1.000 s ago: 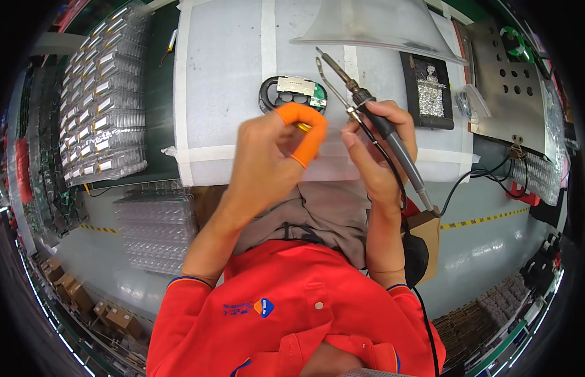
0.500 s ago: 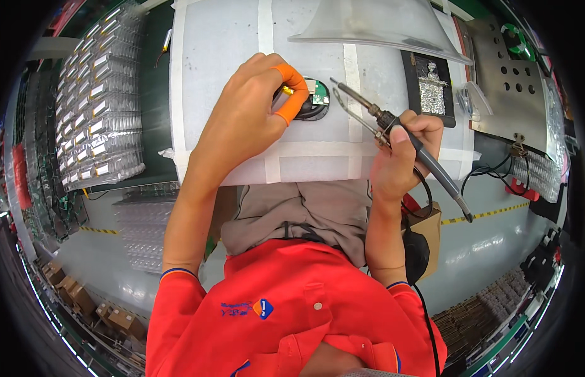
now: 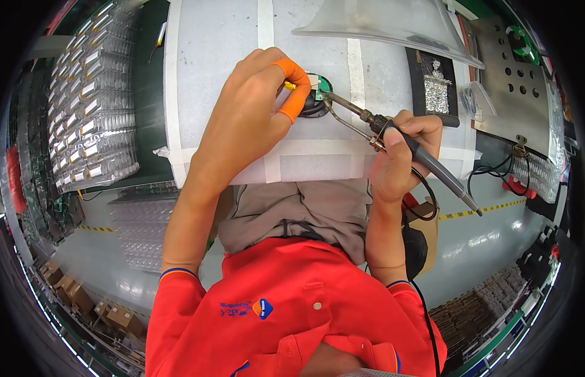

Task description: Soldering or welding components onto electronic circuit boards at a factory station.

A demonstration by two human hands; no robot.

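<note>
Black oval plastic housing [image 3: 316, 113] with a green circuit board [image 3: 324, 84] lies on the white-covered bench [image 3: 211, 56], partly hidden by the left hand [image 3: 255, 97], whose orange-sheathed fingers [image 3: 295, 107] pinch a small silvery cell with a yellow end [image 3: 282, 98]. The right hand [image 3: 402, 157] grips a grey-and-black soldering iron [image 3: 440, 170], its tip at the board. Stacked clear plastic trays [image 3: 94, 107] hold silvery cells; a black rectangular tray [image 3: 451, 118] contains crumpled silvery material [image 3: 436, 91].

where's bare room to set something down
On the white worktop: between its left edge and the left hand; between the soldering iron and translucent cover, left of the black tray. Crowded around the circuit board, with hand and iron there.
</note>
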